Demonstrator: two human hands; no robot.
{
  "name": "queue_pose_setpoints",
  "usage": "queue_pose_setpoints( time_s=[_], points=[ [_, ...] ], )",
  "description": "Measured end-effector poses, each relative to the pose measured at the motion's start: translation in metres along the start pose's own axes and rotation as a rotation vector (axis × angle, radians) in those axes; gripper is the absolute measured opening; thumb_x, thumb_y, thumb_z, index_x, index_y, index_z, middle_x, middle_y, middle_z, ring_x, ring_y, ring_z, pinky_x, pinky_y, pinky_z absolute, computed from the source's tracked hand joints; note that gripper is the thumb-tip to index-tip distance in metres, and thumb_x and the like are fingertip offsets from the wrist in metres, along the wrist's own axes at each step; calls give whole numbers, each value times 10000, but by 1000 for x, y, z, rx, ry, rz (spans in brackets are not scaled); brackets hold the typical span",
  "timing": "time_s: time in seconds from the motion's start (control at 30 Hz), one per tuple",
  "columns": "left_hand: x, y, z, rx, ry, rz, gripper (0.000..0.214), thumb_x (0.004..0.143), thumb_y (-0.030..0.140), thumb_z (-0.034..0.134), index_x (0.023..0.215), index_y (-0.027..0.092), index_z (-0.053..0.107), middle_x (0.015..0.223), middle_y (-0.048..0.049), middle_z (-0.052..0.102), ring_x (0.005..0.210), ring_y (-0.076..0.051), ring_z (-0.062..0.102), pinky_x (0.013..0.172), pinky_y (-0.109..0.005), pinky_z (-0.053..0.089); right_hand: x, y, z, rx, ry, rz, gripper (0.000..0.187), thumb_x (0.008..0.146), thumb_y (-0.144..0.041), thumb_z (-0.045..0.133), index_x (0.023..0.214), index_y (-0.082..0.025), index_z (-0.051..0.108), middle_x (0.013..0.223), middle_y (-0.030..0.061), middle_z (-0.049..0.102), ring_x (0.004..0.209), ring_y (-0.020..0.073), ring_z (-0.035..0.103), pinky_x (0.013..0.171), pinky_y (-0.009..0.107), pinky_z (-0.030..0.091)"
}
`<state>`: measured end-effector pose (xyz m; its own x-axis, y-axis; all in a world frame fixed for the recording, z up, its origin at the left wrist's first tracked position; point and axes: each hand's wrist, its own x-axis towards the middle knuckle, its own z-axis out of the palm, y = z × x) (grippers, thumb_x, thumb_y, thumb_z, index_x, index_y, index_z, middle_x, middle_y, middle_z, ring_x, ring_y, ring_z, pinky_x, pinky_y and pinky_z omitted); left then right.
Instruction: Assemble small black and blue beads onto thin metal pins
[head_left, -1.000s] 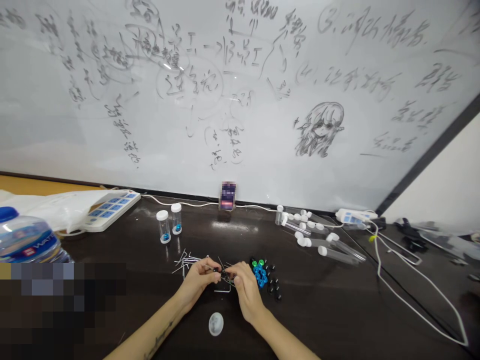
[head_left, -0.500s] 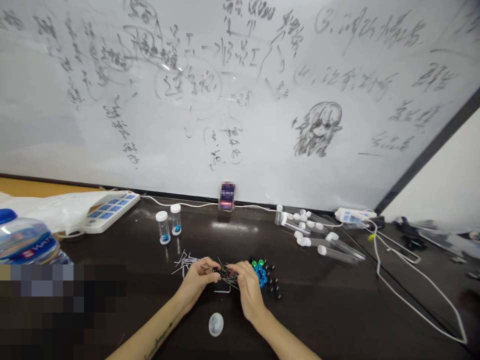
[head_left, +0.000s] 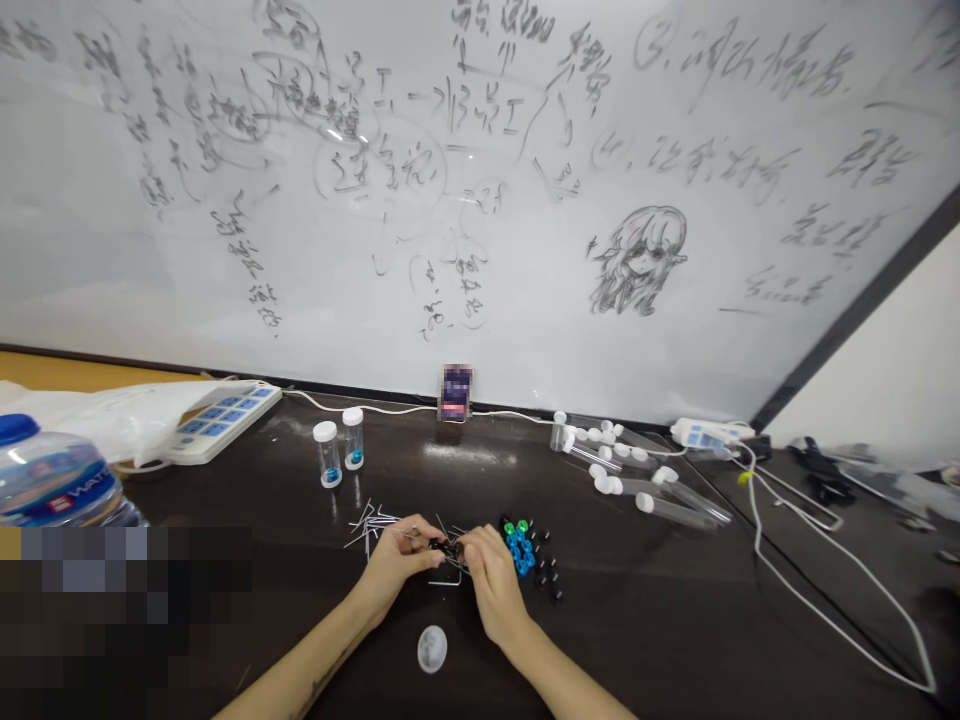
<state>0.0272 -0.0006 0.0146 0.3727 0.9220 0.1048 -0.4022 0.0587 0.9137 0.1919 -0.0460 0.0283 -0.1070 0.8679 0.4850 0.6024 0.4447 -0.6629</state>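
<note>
My left hand [head_left: 397,562] and my right hand [head_left: 487,580] meet over a scatter of thin metal pins [head_left: 375,522] on the dark table [head_left: 660,620]. Both hands are closed in a pinch around a small black piece [head_left: 448,548] between their fingertips. Just right of my right hand lies a heap of small blue, green and black beads [head_left: 525,552]. A white cap [head_left: 432,648] lies on the table between my forearms.
Two upright capped vials [head_left: 339,450] with blue contents stand behind the pins. Several empty tubes with white caps [head_left: 637,480] lie at the right, near a power strip [head_left: 709,434] and white cables. A water bottle [head_left: 52,480] stands at far left, beside a second power strip [head_left: 225,415]. A whiteboard [head_left: 480,200] backs the table.
My hands have stayed in place; the right fingertips have drawn slightly closer to the left ones over the small black piece.
</note>
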Motion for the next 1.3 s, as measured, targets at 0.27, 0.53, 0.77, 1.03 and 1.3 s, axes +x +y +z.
queue_pose_setpoints(
  time_s=[0.27,0.53,0.77,1.03,1.3],
  points=[
    [-1,1,0,0,-55,-25,221,614,108,775,783,169,648,791,-15,683,699,-131,605,692,-244,444,0,0,3,-33,-58,-11,325,978,-241,341,679,-199,461,676,-13,508,688,156,482,802,325,354],
    [0,0,-2,-62,-44,-38,193,636,99,760,780,165,649,721,15,644,626,-93,561,624,-204,424,0,2,4,70,-32,-10,26,876,-198,557,874,-203,531,859,15,537,735,159,506,673,260,385],
    [-1,3,2,-50,-76,-76,219,592,99,787,748,158,644,758,-3,667,601,-92,565,614,-209,431,-2,5,2,-41,-94,-8,394,982,-262,341,623,-192,486,626,-18,548,653,148,518,693,271,350],
    [1,1,0,-97,-21,-60,193,607,107,774,750,163,657,747,7,646,601,-86,546,613,-203,427,-3,1,-1,-11,51,1,415,982,-403,238,821,-210,569,756,27,596,741,194,534,719,311,362],
    [4,0,-5,-149,17,-60,146,654,128,750,766,164,663,648,18,630,598,-86,546,621,-193,419,-2,-7,-3,35,24,-41,451,974,-446,216,891,-219,597,816,32,594,786,195,542,774,340,365]
  ],
)
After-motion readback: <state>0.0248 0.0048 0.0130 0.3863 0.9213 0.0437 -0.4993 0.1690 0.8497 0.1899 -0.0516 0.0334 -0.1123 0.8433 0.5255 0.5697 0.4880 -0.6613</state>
